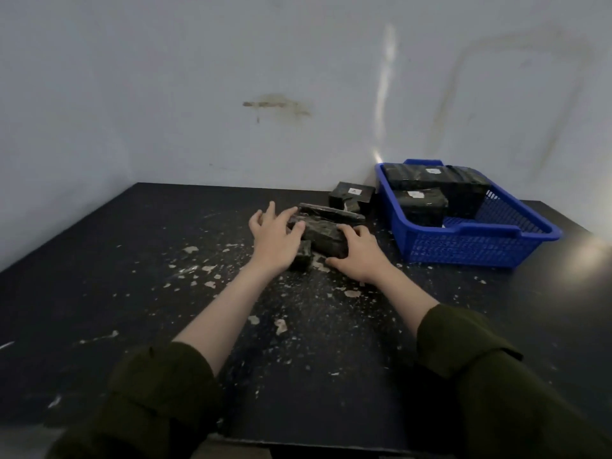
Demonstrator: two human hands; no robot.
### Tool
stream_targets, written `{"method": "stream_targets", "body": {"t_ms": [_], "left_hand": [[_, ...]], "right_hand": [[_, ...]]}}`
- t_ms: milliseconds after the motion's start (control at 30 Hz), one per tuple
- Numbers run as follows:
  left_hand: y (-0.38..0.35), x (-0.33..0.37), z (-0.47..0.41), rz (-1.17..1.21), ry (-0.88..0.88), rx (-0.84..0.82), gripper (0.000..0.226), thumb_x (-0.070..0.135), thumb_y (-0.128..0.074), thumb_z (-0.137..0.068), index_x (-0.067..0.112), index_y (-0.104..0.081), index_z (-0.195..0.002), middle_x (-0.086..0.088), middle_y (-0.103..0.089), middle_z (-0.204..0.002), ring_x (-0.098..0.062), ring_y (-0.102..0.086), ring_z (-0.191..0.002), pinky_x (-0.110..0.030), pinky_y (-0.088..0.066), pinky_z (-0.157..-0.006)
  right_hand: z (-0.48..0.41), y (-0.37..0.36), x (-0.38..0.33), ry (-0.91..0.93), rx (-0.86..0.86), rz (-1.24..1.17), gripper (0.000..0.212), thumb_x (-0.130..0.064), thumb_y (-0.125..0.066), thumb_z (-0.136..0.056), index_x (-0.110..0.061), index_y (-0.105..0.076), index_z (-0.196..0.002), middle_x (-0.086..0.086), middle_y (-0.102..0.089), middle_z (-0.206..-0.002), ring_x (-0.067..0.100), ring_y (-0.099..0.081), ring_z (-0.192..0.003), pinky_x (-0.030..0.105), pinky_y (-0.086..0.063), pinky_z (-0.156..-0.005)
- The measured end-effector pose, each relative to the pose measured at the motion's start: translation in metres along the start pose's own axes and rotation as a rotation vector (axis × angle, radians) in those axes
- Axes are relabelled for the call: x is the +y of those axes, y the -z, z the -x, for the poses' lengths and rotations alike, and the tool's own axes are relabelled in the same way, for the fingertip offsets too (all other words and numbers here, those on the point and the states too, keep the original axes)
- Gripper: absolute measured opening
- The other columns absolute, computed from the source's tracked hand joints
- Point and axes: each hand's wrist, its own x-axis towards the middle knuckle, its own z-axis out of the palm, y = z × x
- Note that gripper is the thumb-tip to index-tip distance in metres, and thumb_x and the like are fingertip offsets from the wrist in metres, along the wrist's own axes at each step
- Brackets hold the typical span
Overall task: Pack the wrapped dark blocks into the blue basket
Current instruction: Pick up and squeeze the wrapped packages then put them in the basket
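A stained pale wall (231, 61) stood behind a black surface (132, 293) that filled the lower view. Two forearms in rolled dark green sleeves (149, 392) reached forward across it from the near edge, converging toward the middle rear. At the right rear a blue basket (463, 250) sat on the surface, and several wrapped dark blocks (417, 175) were already packed against its far and left sides, two of them showing white labels. The left hand (273, 240) lay palm down with its fingers spread and fairly straight, its grip slack, the fingertips resting on a flat dark block (331, 212) and the thumb touching the bulky block (323, 238) in front of it. The right hand (359, 253) had its grip clamped on the right end of that bulky block, fingers curled over the top and thumb low at the near side. This block lay on the surface between the two hands, left of the basket and apart from it. A labelled block (351, 193) stood further back, just beside the basket's left wall. A small dark block (303, 256) lay just under the left palm's edge. Pale crumbs (205, 268) were scattered over the surface around the hands.
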Motion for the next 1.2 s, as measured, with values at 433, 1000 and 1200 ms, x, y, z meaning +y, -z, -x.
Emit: {"method": "stream_targets", "body": {"t_ms": [433, 1000, 1200], "left_hand": [[-0.010, -0.023, 0.016, 0.215, -0.035, 0.048, 0.044, 0.031, -0.054, -0.099, 0.018, -0.048, -0.141, -0.002, -0.044, -0.147, -0.022, -0.034, -0.139, -0.038, -0.028, -0.113], [-0.006, -0.017, 0.006, 1.045, 0.145, -0.155, 0.052, 0.008, -0.078, -0.077, 0.004, -0.056, -0.124, -0.011, -0.068, -0.117, -0.025, -0.066, -0.109, -0.039, -0.056, -0.091], [0.000, -0.014, 0.005, 0.935, 0.120, -0.077, 0.050, 0.008, -0.077, -0.078, 0.001, -0.054, -0.122, -0.010, -0.071, -0.108, -0.019, -0.070, -0.092, -0.031, -0.056, -0.080]], "right_hand": [[0.025, 0.002, -0.008, -0.073, 0.318, -0.983, 0.028, -0.029, -0.057, -0.098, -0.021, -0.057, -0.125, 0.001, -0.065, -0.118, 0.017, -0.064, -0.103, 0.028, -0.051, -0.079], [0.043, 0.005, -0.024, -0.172, -0.016, -1.383, 0.024, -0.033, -0.050, -0.101, -0.020, -0.067, -0.111, 0.008, -0.074, -0.115, 0.023, -0.071, -0.103, 0.040, -0.056, -0.088], [0.047, 0.000, -0.026, -0.008, -0.069, -1.192, 0.026, -0.041, -0.051, -0.096, -0.023, -0.070, -0.101, 0.000, -0.071, -0.101, 0.023, -0.068, -0.097, 0.046, -0.054, -0.092]]}}
